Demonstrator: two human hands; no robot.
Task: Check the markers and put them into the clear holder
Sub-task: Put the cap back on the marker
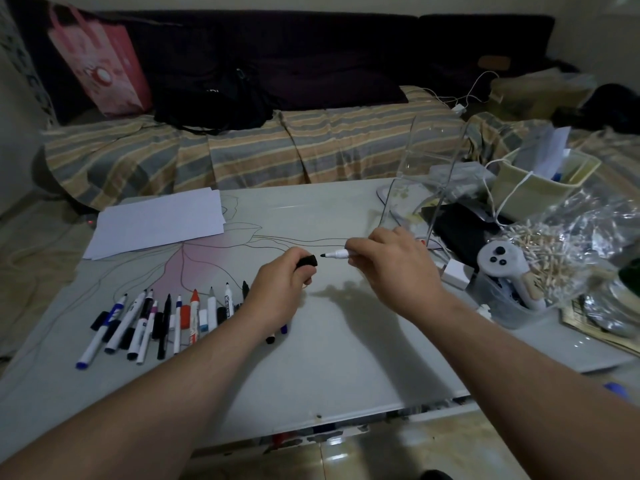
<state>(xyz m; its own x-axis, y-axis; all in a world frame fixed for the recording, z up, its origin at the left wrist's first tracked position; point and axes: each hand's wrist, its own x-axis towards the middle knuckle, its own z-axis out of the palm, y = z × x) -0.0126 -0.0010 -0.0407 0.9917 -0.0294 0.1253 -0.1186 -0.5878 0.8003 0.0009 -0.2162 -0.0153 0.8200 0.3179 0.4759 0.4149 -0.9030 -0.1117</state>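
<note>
My right hand (pixel 388 261) pinches a white marker (pixel 336 253) with its black tip bare and pointing left. A short gap away, my left hand (pixel 280 289) grips the marker's black cap (pixel 307 261). Both hands hover above the middle of the white table (pixel 346 341). Several markers (pixel 166 317) lie in a row on the table's left side, some capped, some with loose caps beside them. Two more marker ends (pixel 277 334) show under my left wrist. The clear holder (pixel 426 174) stands upright at the table's back right, just behind my right hand.
White paper sheets (pixel 159 223) lie at the back left. Right of the holder are a cream bag (pixel 540 185), a white controller (pixel 502 268) in a clear tub, a plastic bag of small wooden pieces (pixel 561 254) and a black case (pixel 464 230). A striped sofa (pixel 242 147) runs behind.
</note>
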